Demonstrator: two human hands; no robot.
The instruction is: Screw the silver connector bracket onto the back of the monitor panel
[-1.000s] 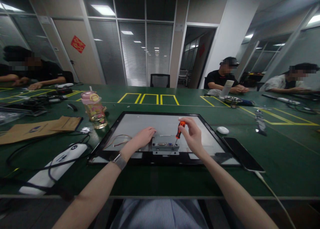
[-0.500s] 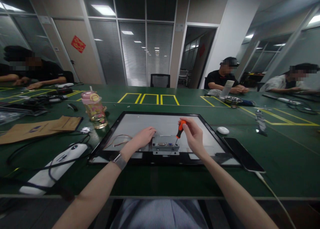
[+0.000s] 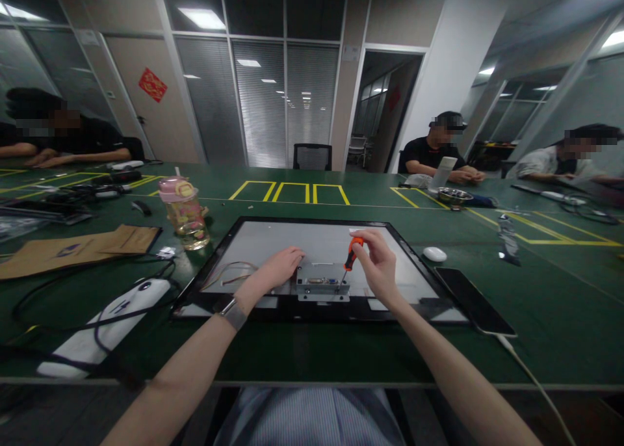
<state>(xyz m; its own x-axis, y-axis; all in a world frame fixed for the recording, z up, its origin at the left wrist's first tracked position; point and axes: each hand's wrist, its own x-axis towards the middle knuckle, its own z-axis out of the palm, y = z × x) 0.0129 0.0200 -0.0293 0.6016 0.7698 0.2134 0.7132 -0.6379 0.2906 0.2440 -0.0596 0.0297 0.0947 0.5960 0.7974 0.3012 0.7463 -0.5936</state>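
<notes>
A flat monitor panel lies back-up on the green table, with a grey metal connector box near its front edge. My right hand is closed on a small orange-handled screwdriver, whose tip stands on the box's right end. My left hand rests on the panel with its fingers curled against the left side of the box. A thin bundle of wires runs across the panel to the left of that hand.
A pink-lidded bottle stands left of the panel, beside brown paper, black cables and a white device. A white mouse and a phone on a cable lie to the right. Three other people sit around the table.
My right hand has shifted its fingers slightly on the screwdriver handle. The left hand and the panel have stayed where they were.
</notes>
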